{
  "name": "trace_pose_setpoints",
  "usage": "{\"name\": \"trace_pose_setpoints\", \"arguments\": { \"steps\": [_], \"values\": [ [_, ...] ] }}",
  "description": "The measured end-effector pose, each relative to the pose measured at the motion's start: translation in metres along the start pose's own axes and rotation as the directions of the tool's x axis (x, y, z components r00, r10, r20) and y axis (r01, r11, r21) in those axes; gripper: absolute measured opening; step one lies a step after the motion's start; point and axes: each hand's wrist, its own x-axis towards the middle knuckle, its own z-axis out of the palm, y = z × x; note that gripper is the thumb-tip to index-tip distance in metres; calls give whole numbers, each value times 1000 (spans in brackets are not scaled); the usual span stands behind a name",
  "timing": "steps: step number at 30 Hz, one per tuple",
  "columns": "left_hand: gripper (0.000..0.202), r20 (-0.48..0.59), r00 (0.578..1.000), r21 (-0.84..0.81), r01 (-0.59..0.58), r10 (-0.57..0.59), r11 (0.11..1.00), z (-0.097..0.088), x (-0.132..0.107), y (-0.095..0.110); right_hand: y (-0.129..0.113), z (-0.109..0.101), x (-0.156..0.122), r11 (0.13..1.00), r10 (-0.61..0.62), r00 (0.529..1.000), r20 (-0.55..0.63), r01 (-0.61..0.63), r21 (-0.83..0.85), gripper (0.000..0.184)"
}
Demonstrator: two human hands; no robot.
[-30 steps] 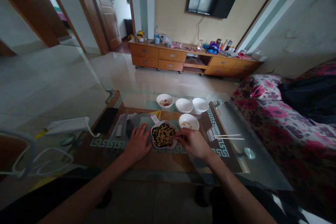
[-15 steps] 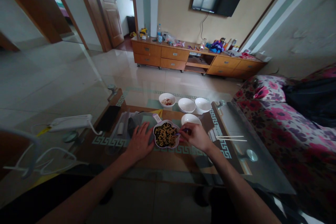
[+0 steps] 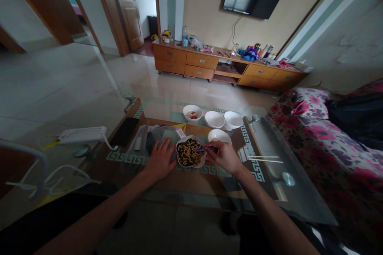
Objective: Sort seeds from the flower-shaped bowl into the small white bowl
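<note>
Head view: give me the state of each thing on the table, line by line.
flower-shaped bowl, full of dark and yellow grains
left hand, open, fingers spread, on the patterned mat beside the bowl
right hand, pinching a small purple item at the bowl's rim
far white bowl, a little reddish food inside
two middle white bowls, look empty
near white bowl, contents hidden
chopsticks, lying side by side on the glass table

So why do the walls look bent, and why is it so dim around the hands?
In the head view, the wide lens bows the wall and cabinet; the left hand and right hand sit in dim light; the tiled floor shows bright glare.
</note>
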Motion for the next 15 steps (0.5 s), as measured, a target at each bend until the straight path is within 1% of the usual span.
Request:
{"name": "trace_pose_setpoints", "arguments": {
  "steps": [5,8,11,15],
  "values": [
    [57,-4,1000,-20,5,-5,1000,1,0,0,8,2,-15,991,-16,999,52,23,-131,19],
    [55,-12,1000,-21,5,-5,1000,1,0,0,8,3,-17,977,-32,995,98,52,-208,19],
    [56,-1,1000,-10,3,-3,1000,0,0,0,8,-2,-16,964,-18,988,151,58,-260,17],
    [55,-8,1000,-5,0,0,1000,0,0,1,10,-6,-17,957,13,989,146,30,-289,16]
  ]
}}
